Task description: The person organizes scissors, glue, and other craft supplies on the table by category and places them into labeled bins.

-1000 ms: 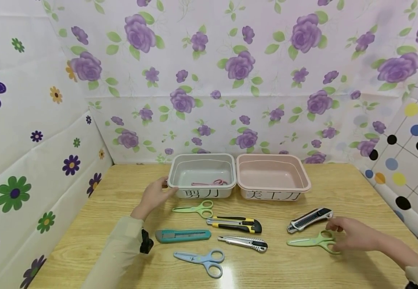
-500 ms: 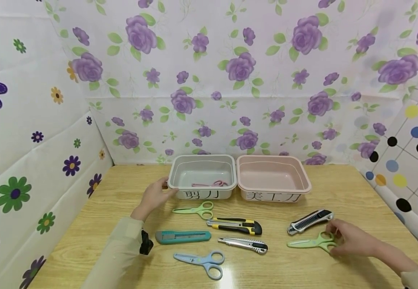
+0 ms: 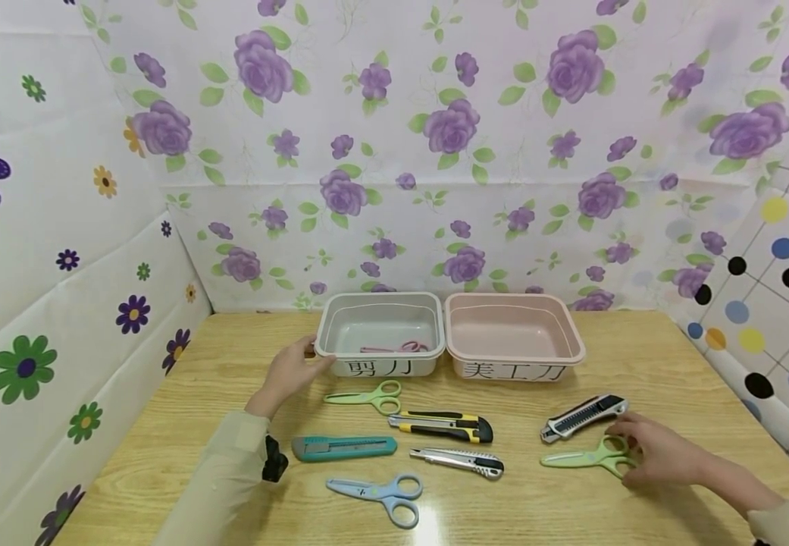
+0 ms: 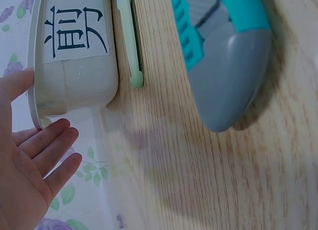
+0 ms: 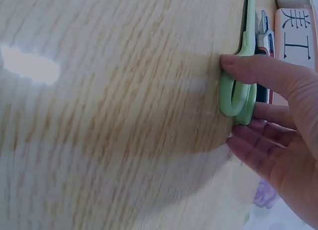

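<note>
My left hand (image 3: pixel 293 374) touches the front-left corner of a grey plastic bin (image 3: pixel 339 362), thumb at the front rim and straight fingers at the side. Pink scissors (image 3: pixel 411 346) lie in that bin. At the right, my right hand (image 3: pixel 663 449) pinches the handle loops of light green scissors (image 3: pixel 574 459), which lie on the table pointing left; the right wrist view shows the thumb (image 5: pixel 248 67) across the loops and the fingers on their other side. Just beyond these scissors lies a grey-and-black utility knife (image 3: pixel 583 418).
A pink bin (image 3: pixel 517 358) stands beside the grey one; both carry Chinese labels. Between the hands lie other green scissors (image 3: pixel 367 397), a yellow-black utility knife (image 3: pixel 442 426), a teal one (image 3: pixel 345 448), a silver one (image 3: pixel 458 461) and blue scissors (image 3: pixel 377 494). Patterned cloth walls surround the table.
My right hand has moved slightly left and closed in on the handles of the right-hand green scissors. The left hand stays at the grey bin.
</note>
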`<act>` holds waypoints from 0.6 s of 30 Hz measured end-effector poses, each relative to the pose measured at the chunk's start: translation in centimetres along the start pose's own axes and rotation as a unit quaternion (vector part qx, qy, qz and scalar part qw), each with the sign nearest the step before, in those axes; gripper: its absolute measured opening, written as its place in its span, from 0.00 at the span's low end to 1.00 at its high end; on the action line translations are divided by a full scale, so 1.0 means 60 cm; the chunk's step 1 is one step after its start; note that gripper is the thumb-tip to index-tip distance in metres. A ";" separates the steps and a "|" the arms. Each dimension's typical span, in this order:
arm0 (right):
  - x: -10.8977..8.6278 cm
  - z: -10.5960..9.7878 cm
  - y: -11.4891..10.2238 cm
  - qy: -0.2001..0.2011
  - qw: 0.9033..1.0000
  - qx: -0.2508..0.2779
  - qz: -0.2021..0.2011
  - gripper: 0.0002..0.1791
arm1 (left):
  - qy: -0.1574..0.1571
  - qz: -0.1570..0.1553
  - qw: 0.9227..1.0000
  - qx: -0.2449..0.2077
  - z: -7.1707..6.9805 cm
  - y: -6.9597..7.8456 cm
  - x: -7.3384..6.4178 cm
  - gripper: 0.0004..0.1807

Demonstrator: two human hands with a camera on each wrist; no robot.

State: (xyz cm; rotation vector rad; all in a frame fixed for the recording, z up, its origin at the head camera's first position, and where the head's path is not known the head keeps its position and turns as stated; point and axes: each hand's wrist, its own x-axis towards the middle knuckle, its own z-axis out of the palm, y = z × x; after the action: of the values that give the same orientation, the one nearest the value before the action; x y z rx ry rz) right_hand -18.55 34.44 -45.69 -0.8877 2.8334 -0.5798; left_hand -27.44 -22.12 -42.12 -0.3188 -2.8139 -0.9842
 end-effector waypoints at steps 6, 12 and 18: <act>0.002 0.001 -0.005 0.021 0.999 -0.042 -0.008 0.29 | -0.005 -0.006 1.000 0.001 0.000 0.000 0.000 0.33; 0.006 -0.013 -0.015 0.022 0.997 -0.074 -0.007 0.29 | -0.007 -0.009 1.000 0.002 -0.001 0.001 0.001 0.33; 0.013 -0.030 -0.026 0.042 0.996 -0.067 -0.034 0.26 | -0.005 -0.009 1.000 0.003 0.000 0.002 0.001 0.33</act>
State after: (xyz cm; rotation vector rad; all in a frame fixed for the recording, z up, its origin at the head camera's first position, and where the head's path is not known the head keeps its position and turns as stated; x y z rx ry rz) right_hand -18.75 33.40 -43.41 -1.0082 2.9577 -0.4477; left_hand -27.44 -22.04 -42.04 -0.2984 -2.8335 -0.9816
